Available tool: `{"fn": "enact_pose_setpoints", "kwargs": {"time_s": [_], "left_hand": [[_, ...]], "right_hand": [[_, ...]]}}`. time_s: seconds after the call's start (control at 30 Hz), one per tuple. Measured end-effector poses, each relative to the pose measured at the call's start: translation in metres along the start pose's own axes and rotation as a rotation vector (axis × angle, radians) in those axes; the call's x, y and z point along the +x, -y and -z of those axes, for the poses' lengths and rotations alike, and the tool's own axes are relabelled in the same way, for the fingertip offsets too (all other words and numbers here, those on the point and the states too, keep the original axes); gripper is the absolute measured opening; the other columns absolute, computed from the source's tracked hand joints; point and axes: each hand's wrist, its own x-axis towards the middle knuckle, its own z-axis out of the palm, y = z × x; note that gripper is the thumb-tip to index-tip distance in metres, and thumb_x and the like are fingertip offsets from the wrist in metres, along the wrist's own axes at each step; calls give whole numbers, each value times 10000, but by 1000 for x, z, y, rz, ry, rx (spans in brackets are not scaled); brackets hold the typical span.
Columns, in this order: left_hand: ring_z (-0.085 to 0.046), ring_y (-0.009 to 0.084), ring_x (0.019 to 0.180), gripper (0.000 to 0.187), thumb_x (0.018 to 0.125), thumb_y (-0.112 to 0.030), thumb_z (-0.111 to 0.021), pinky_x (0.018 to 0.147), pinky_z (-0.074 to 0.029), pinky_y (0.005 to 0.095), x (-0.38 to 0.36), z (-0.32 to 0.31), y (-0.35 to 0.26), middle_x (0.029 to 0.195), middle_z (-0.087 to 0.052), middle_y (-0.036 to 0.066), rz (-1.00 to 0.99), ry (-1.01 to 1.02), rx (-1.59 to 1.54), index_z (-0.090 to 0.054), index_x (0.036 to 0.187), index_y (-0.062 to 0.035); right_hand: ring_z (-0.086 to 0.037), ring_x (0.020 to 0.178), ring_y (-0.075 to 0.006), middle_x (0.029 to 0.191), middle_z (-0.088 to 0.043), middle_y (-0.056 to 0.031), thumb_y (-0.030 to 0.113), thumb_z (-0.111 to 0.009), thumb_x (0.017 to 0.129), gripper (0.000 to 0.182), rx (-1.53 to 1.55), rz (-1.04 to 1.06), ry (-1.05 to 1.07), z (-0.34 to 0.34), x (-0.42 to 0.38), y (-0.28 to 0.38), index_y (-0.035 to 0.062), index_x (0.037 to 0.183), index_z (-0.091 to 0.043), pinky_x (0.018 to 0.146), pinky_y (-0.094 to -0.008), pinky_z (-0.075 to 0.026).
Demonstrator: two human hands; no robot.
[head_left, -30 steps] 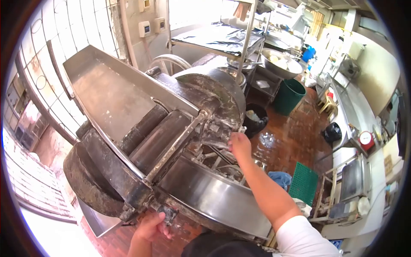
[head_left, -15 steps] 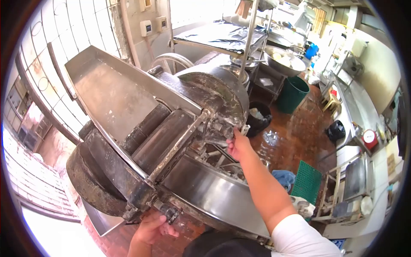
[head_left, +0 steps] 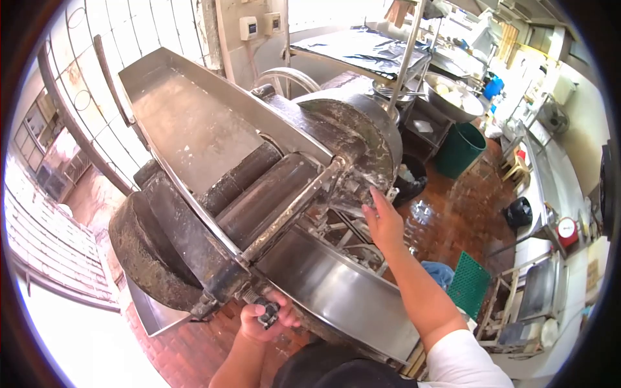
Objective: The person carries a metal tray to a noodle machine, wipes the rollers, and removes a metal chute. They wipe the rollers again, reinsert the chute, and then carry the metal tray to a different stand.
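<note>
A large dough sheeter (head_left: pixel 194 271) stands before me, with two dark steel rollers (head_left: pixel 272 187) below its sloping metal feed tray (head_left: pixel 194 123). At the near left end of the rollers, my left hand (head_left: pixel 262 323) wraps around a dark adjusting knob (head_left: pixel 266 312) on a threaded shaft. My right hand (head_left: pixel 387 226) is at the far end, beside the greasy metal fitting (head_left: pixel 349 191), fingers extended and apart, nothing held. Beneath the rollers curves a shiny steel outfeed tray (head_left: pixel 336 284), bare on its visible surface.
Past the machine stand a green bin (head_left: pixel 460 150) and a black-lined bucket (head_left: pixel 409 181) on the red tile floor (head_left: pixel 446 207). A large metal bowl (head_left: pixel 453 97) sits behind. To the right are a green perforated crate (head_left: pixel 464 279) and a long steel counter (head_left: pixel 553 171).
My left hand has moved from beside the knob to around it. My right hand has come off the far fitting, its fingers opening. The view has shifted, so the machine appears further right.
</note>
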Motion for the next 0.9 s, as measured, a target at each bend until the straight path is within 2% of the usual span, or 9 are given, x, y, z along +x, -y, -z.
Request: {"fn": "enact_pose_setpoints", "kwargs": {"time_s": [0.03, 0.07, 0.1, 0.17, 0.33, 0.53, 0.67, 0.73, 0.9], "left_hand": [[-541, 248, 674, 462, 816, -439, -540, 714, -512, 419, -2, -12, -3, 753, -551, 109, 7, -187, 180, -618, 972, -11], [-541, 248, 674, 462, 816, -439, -540, 714, -512, 419, -5, -27, -9, 753, -551, 109, 14, -186, 183, -618, 972, -11], [-525, 228, 599, 490, 843, -481, -508, 635, -506, 381, -8, -43, -16, 700, -547, 104, 112, -465, 464, -615, 952, -15], [-451, 175, 423, 593, 885, -588, -438, 454, -464, 299, -6, -57, -11, 584, -532, 86, 147, -864, 815, -605, 886, -19], [-458, 169, 427, 554, 891, -557, -458, 455, -478, 310, 1, -68, -23, 590, -550, 92, 310, -891, 886, -598, 873, -21], [-528, 206, 489, 462, 907, -462, -494, 522, -518, 365, 0, -70, -23, 633, -577, 103, 317, -997, 834, -599, 906, -12], [-614, 273, 661, 321, 881, -337, -550, 640, -531, 460, 4, -59, -10, 752, -611, 108, 46, -905, 622, -600, 923, -23], [-596, 271, 668, 205, 823, -235, -588, 641, -510, 462, 8, -62, -12, 792, -614, 109, 68, -888, 506, -598, 900, -45], [-536, 231, 577, 114, 753, -150, -606, 497, -449, 349, -2, -37, -9, 761, -596, 116, -22, -832, 331, -570, 835, -80]], "right_hand": [[-635, 910, -330, 1088, -614, -182, 249, -600, 884, 411, -3, 17, -37, -3, 2, -4, 71, 1248, -531, 774, -368, -515], [-660, 822, -298, 995, -642, -171, 275, -571, 909, 372, -6, 30, -77, -3, 5, -4, 65, 1215, -559, 709, -355, -529], [-660, 822, -298, 995, -642, -171, 275, -571, 909, 372, -8, 22, -81, -4, 10, -5, 65, 1215, -559, 709, -355, -529], [-620, 609, -201, 756, -618, -129, 371, -497, 948, 385, 417, -626, 59, -3, 23, 6, 40, 1105, -616, 560, -320, -510], [-539, 520, -144, 628, -556, -88, 470, -468, 942, 491, 542, -712, 25, -12, 22, -12, 7, 955, -631, 463, -300, -451], [-618, 627, -249, 670, -598, -129, 413, -482, 944, 421, 317, -626, 170, -1, 31, -12, 14, 949, -616, 634, -369, -491], [-635, 859, -280, 927, -642, -143, 262, -676, 810, 332, 9, -188, -32, 21, 42, 9, 56, 1062, -609, 742, -369, -501], [-623, 867, -313, 992, -631, -146, 237, -722, 746, 396, -336, 142, 209, 35, 52, 17, 67, 1085, -609, 752, -391, -509], [-643, 878, -309, 918, -655, -131, 333, -746, 707, 381, -504, 108, 568, 35, 72, 8, 49, 930, -624, 726, -412, -512]]}}
